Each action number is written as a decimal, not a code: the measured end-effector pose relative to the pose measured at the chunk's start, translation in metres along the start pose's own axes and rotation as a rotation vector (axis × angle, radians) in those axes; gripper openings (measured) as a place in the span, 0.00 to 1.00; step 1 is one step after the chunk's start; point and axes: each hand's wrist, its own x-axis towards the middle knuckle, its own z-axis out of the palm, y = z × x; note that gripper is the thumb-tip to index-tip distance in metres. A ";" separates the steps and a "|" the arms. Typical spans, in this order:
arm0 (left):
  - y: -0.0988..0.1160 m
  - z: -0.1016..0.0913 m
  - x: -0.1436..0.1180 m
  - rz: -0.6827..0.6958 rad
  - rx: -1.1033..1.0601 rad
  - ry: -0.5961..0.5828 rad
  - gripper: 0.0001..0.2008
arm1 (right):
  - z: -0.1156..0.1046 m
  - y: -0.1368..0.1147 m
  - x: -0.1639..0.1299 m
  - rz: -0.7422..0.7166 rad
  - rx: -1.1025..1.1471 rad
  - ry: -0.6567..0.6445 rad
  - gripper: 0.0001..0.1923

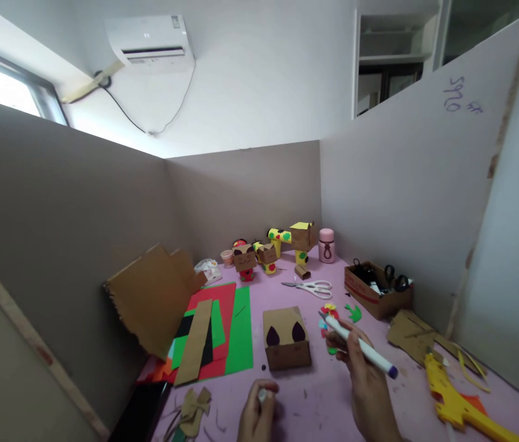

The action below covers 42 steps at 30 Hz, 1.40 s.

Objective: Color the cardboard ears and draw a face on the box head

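My right hand (364,368) is closed around a white marker (361,347). The marker's narrow grey tip points up and left, and its purple end points down and right. At the table's near side, my left hand (258,412) is closed on a small whitish piece (264,395) that looks like a marker cap, mostly hidden by the fingers. Between and beyond both hands sits a brown cardboard box (287,356) with two dark leaf-shaped pieces on it; neither hand touches it. Small coloured paper cut-outs (330,309) lie behind the marker.
White-handled scissors (317,287) lie farther back, before several cardboard-headed figures (244,261) and a pink bottle (326,245). Coloured sheets (241,331) and cardboard (144,294) are at left. At right are a filled box (374,291) and a yellow glue gun (453,396).
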 end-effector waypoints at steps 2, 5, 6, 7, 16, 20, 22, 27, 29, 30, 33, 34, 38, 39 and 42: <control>-0.001 0.010 -0.012 0.010 0.025 -0.030 0.30 | -0.008 0.005 -0.013 0.023 0.007 -0.018 0.33; -0.001 0.019 -0.029 0.043 0.097 -0.034 0.26 | -0.017 0.014 -0.035 0.071 0.022 -0.070 0.30; 0.000 0.020 -0.033 0.060 0.122 -0.033 0.23 | -0.018 0.015 -0.043 0.083 0.033 -0.088 0.29; 0.001 0.020 -0.037 0.082 0.142 -0.038 0.20 | -0.019 0.015 -0.050 0.092 0.047 -0.102 0.28; 0.007 0.025 -0.045 0.314 0.256 -0.199 0.13 | -0.011 0.002 -0.077 0.102 0.135 -0.103 0.24; 0.005 0.023 -0.045 0.333 0.315 -0.184 0.10 | -0.012 0.004 -0.076 0.119 0.136 -0.103 0.23; 0.006 0.022 -0.045 0.337 0.331 -0.178 0.10 | -0.013 0.006 -0.075 0.121 0.135 -0.108 0.23; 0.011 0.019 -0.045 0.343 0.349 -0.194 0.10 | -0.014 0.008 -0.074 0.108 0.132 -0.122 0.23; 0.014 0.017 -0.045 0.343 0.357 -0.208 0.10 | -0.014 0.009 -0.073 0.104 0.129 -0.122 0.23; 0.014 0.017 -0.045 0.343 0.361 -0.214 0.10 | -0.014 0.009 -0.072 0.103 0.126 -0.122 0.23; 0.014 0.016 -0.044 0.350 0.369 -0.219 0.11 | -0.014 0.009 -0.071 0.093 0.106 -0.129 0.22; 0.014 0.016 -0.044 0.352 0.370 -0.218 0.11 | -0.013 0.009 -0.071 0.087 0.096 -0.132 0.22; 0.013 0.016 -0.043 0.358 0.369 -0.238 0.11 | -0.012 0.008 -0.072 0.068 0.045 -0.141 0.22; 0.012 0.015 -0.043 0.360 0.368 -0.250 0.11 | -0.012 0.008 -0.072 0.064 0.034 -0.144 0.23; 0.010 0.015 -0.042 0.366 0.368 -0.269 0.11 | -0.012 0.010 -0.071 0.053 0.005 -0.150 0.23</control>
